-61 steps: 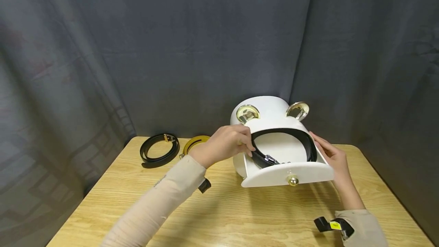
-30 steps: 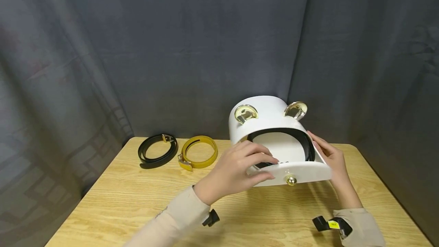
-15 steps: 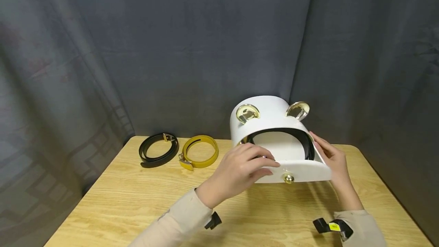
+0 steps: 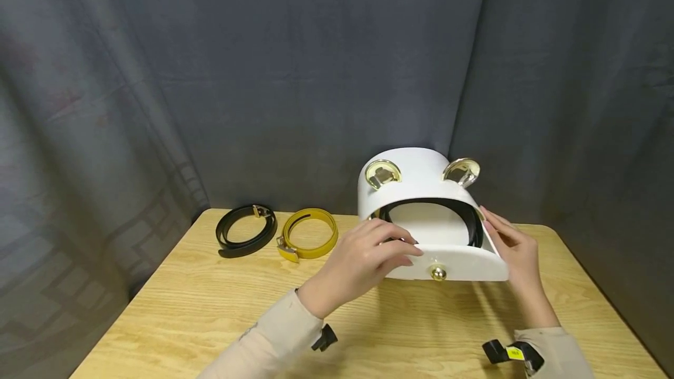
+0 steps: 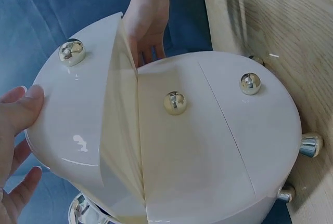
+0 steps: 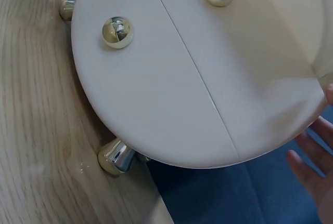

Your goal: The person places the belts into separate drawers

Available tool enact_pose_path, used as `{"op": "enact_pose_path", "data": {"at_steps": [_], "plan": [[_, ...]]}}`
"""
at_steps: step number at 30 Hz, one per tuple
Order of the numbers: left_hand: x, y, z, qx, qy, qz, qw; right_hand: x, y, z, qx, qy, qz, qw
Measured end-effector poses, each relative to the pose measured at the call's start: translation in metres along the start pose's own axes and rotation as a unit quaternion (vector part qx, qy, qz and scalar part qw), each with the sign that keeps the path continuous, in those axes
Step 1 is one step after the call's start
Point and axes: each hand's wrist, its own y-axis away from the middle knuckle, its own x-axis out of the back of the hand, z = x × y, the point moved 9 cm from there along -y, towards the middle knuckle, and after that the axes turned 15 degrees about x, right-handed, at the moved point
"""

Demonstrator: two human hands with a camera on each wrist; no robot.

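A white round drawer chest [image 4: 411, 162] with gold ears stands at the back right of the table. Its top drawer [image 4: 468, 265], with a gold knob, is pulled out and holds a coiled black belt [image 4: 466, 215]. My left hand [image 4: 363, 256] is at the left end of the drawer front, fingers over the top edge and thumb on the face. In the left wrist view, the thumb presses the front [image 5: 73, 115] near its rim. My right hand [image 4: 516, 250] rests along the chest's right side with extended fingers. The left part of the belt is hidden behind my left hand.
Left of the chest, a coiled yellow belt [image 4: 310, 253] and a coiled black belt with a gold buckle [image 4: 246, 244] lie near the table's back edge. Grey curtains [image 4: 316, 75] hang behind and at both sides. Gold feet [image 6: 115, 157] stand under the chest.
My left hand has let go of the black belt inside the drawer and moved down to the drawer front. The front has shifted slightly left and inward. My right hand stays at the chest's side.
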Motion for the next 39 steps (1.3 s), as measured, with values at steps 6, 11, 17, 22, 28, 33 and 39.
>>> {"op": "enact_pose_path", "data": {"at_steps": [6,11,17,22,28,33,39], "plan": [[0.005,0.001,-0.003,-0.004,-0.009,0.016,0.9998,0.001,0.0,-0.004,-0.005,-0.008,0.013,1.0],[0.009,0.005,0.007,-0.063,-0.065,0.059,0.9942,0.002,0.001,-0.005,-0.001,-0.005,0.011,1.0],[-0.001,0.011,0.022,-0.118,-0.132,0.058,0.9825,0.002,0.001,-0.005,0.004,-0.005,0.015,1.0],[-0.008,0.012,0.027,-0.109,-0.164,0.072,0.9777,0.002,0.001,-0.006,0.005,0.001,0.013,1.0],[-0.01,0.01,0.031,-0.079,-0.18,0.095,0.9759,0.002,0.0,-0.005,0.007,-0.007,0.016,1.0],[-0.012,0.015,0.035,-0.044,-0.2,0.112,0.9724,0.002,0.0,-0.006,0.009,0.007,0.016,1.0],[-0.015,0.024,0.04,0.005,-0.175,0.131,0.9758,0.002,0.001,-0.004,0.001,-0.003,0.017,1.0]]}}
